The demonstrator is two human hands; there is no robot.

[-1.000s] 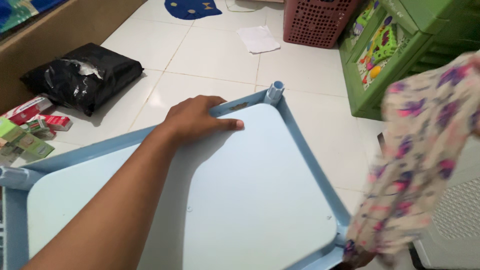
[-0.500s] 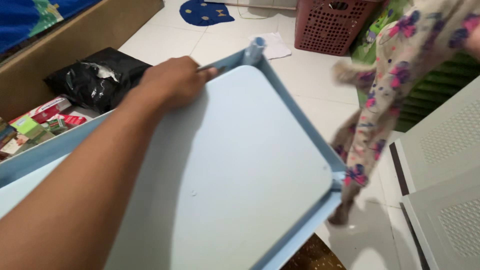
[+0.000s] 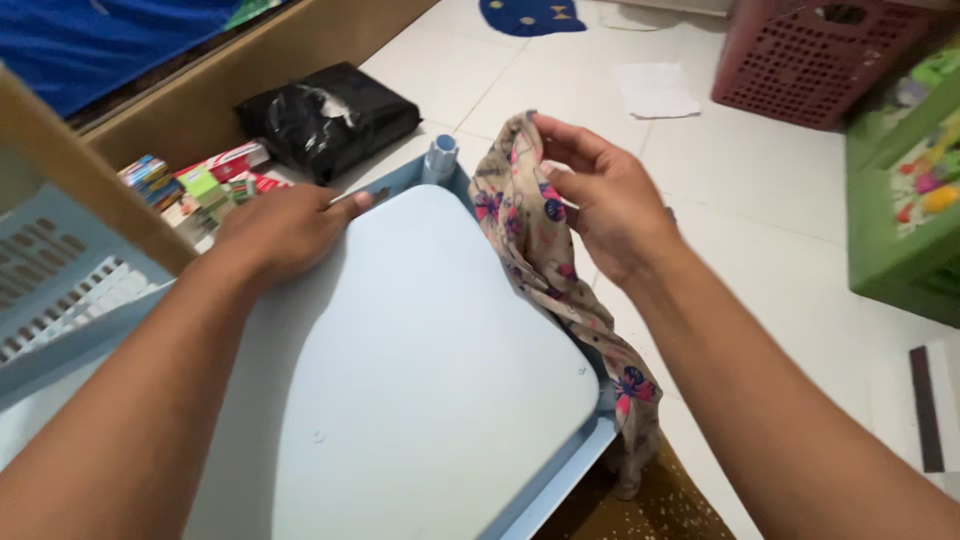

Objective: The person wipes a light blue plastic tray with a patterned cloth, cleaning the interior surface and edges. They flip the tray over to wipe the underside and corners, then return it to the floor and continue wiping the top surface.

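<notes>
Right now the left hand (image 3: 285,232) is gripping the rim of the upturned pale blue table (image 3: 420,370), while the right hand (image 3: 605,200) is pinching a floral cloth (image 3: 545,265) that is draping over the table's far edge.

Pale blue plastic table (image 3: 420,370), upturned and tilted, underside showing, short leg socket at far corner; floral beige cloth (image 3: 545,260), pink and purple print, draped over its right edge, lower end possibly touching floor
</notes>
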